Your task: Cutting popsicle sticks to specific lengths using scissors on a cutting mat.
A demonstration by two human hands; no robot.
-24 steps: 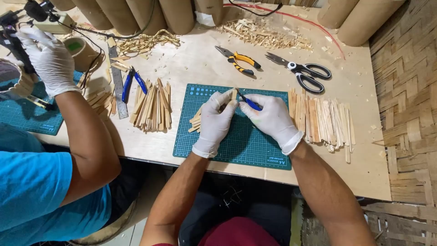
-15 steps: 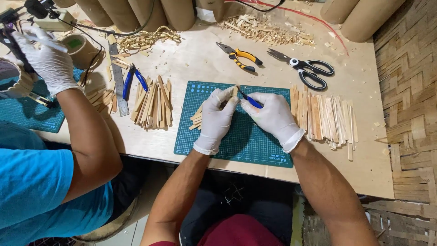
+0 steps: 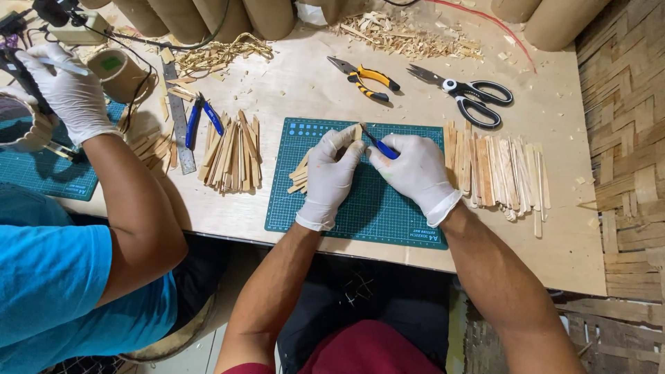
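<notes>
Worktop (image 3: 305,90): pale plywood, littered with shavings toward the far edge. I see a green cutting mat (image 3: 374,208) at the middle of the near edge. A row of bamboo slats (image 3: 495,170) lies just right of the mat; a second slat pile (image 3: 232,152) lies left of it. Scissors (image 3: 467,97) and orange-handled pliers (image 3: 366,76) sit beyond the mat, well apart from my hands.

A co-worker's gloved hand (image 3: 66,90) works at the far left corner, near a steel ruler (image 3: 179,118).

Left hand (image 3: 331,176), gloved: fingers curled shut around a thin bamboo strip (image 3: 355,131), over the mat's far half. A few short strips (image 3: 299,176) lie on the mat, touching that hand's left side.

Right hand (image 3: 414,173), gloved: fingers closed on a blue-handled knife (image 3: 379,147), tip at the strip.

Risk, my judgement: the blade points toward the left fingertips; a slip on the grain could cut the glove, or split the strip.
</notes>
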